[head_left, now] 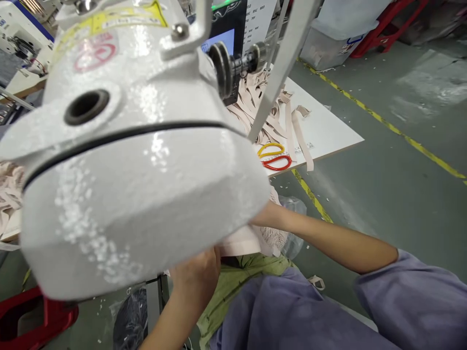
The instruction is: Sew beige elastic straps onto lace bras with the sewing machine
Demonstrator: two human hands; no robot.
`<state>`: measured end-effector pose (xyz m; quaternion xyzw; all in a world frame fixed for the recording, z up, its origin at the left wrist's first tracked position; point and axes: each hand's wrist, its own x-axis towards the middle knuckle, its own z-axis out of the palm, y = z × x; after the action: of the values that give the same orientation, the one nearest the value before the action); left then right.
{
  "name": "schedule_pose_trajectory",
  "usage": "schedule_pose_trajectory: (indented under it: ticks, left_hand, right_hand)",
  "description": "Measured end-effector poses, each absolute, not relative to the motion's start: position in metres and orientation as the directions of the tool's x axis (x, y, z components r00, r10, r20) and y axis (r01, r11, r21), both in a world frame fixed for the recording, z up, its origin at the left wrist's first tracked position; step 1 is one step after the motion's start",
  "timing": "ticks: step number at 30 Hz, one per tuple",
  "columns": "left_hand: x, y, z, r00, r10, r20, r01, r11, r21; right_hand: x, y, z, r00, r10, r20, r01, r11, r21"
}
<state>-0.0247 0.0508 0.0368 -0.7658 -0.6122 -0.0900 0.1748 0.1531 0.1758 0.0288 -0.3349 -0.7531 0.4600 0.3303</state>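
The white head of a sewing machine (146,194) fills the left and middle of the view and blocks much of my hands. Below its lower edge shows the back of my left hand (199,270), close against a piece of pale pink fabric (241,242); its fingers are hidden. My right hand (265,215) reaches in from the right behind the machine's end, with only the wrist side visible. Pink lace (274,236) hangs beneath that wrist. What either hand grips, and the needle area, cannot be seen.
Scissors with yellow and red handles (276,162) lie on the white tabletop (328,131) beside a heap of pale pink strips (264,107). A control screen (224,41) stands behind the machine. Plastic bins (328,43) and a red stool (386,31) sit on the floor.
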Motion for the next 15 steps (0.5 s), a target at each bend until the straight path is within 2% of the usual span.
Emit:
schedule_pose_trajectory:
  ticks: [5,7,9,12,15]
  left_hand:
    - [-0.030,0.051,0.035,0.206,0.904,0.375,0.978,-0.181,-0.103]
    - [-0.033,0.048,0.034,0.163,0.909,0.385,0.986,-0.158,-0.046]
    - [-0.035,0.044,0.035,0.098,0.922,0.375,0.988,-0.137,0.078]
    - [-0.036,0.038,0.038,-0.083,0.949,0.303,0.933,-0.032,0.357]
    - [-0.039,0.036,0.044,-0.228,0.968,0.104,0.782,0.119,0.612]
  right_hand:
    - [0.154,0.174,0.028,-0.561,0.804,0.197,0.189,0.357,-0.915]
    - [0.152,0.170,0.025,-0.557,0.803,0.212,0.163,0.356,-0.920]
    - [0.151,0.167,0.021,-0.550,0.808,0.210,0.152,0.344,-0.926]
    - [0.156,0.164,0.011,-0.523,0.829,0.197,0.169,0.328,-0.930]
    - [0.164,0.159,0.004,-0.488,0.856,0.174,0.247,0.326,-0.913]
